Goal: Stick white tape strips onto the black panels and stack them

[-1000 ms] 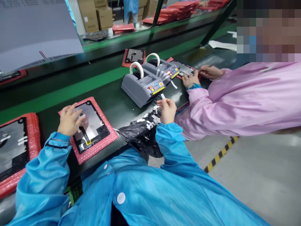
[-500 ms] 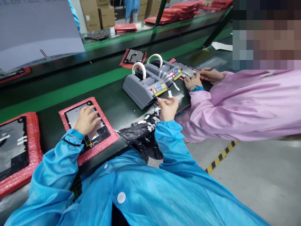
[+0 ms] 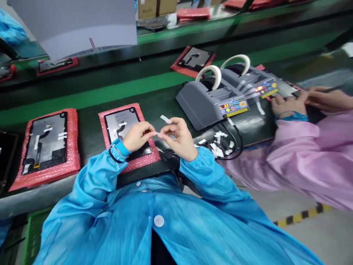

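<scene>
Pinching a small white strip [image 3: 157, 134] with left hand [image 3: 138, 137] and right hand [image 3: 179, 139], fingertips closed on it from both sides — and holding a longer strip [image 3: 165, 119] up with right fingers. Under left hand, a flat gray panel [image 3: 128, 115] on pink bubble wrap [image 3: 151, 157] — near a gray tape machine [image 3: 199, 105].

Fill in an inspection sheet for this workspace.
Surface: dark bench, glossy.
Job's things: flat panel on pink bubble wrap, partly hidden by the left hand.
Clutter: white scraps beside the near tape dispenser.
Grippers: right hand holds a white strip; the left hand's fingers meet its fingertips, anything between too small to tell.
Cables: black cable, looped by the scraps.
Surroundings: co-worker's pink sleeve at right; striped floor marking.
</scene>
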### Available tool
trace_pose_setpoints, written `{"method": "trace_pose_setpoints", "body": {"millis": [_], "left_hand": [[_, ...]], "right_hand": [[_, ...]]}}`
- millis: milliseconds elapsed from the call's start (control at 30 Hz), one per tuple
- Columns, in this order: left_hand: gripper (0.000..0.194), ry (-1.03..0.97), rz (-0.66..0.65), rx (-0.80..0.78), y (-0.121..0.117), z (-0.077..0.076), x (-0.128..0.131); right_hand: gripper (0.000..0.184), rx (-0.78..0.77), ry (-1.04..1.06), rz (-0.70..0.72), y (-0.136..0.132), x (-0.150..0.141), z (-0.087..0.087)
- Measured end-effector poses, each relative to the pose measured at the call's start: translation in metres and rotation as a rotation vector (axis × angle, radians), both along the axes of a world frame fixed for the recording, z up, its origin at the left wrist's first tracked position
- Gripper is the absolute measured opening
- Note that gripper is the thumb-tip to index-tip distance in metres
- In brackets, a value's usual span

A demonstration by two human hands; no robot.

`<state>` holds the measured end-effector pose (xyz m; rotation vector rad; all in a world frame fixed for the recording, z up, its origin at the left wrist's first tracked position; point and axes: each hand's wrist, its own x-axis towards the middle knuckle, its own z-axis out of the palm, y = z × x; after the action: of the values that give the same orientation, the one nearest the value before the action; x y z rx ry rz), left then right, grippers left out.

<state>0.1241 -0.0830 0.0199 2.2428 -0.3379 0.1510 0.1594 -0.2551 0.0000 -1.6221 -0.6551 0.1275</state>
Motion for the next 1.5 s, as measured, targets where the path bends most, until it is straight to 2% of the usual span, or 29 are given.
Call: {"method": "trace_pose_setpoints", "body": {"millis": [200,333,500,600,667,767,867,1500], "left_hand": [[0.022,0.115,0.256,-0.075,0.024,-0.01,-0.013],[0.024,0.158,0.284,-0.12,0.03,-0.013,-0.015],[0.021,0.205,0.326,-0.136,0.033,-0.017,-0.011],[0.017,0.255,0.421,-0.045,0.032,-0.021,-0.006],[0.015,0.273,0.461,0.104,0.029,-0.024,-0.001],[0.013,0.27,0.47,0.343,0.025,-0.029,0.004],[0.015,0.289,0.467,0.453,0.023,-0.033,0.007],[0.016,0.337,0.421,0.505,0.022,-0.035,0.007]], "right_hand": [[0.052,0.059,0.256,0.006,0.023,0.014,-0.001],[0.051,0.072,0.3,0.073,0.038,0.017,-0.004],[0.049,0.083,0.33,0.089,0.051,0.021,-0.009],[0.05,0.065,0.372,0.086,0.057,0.031,-0.018],[0.051,0.014,0.404,0.079,0.061,0.039,-0.027],[0.051,-0.078,0.433,0.053,0.067,0.049,-0.042],[0.05,-0.131,0.431,0.034,0.07,0.052,-0.051],[0.044,-0.33,0.367,0.056,0.071,0.052,-0.047]]}}
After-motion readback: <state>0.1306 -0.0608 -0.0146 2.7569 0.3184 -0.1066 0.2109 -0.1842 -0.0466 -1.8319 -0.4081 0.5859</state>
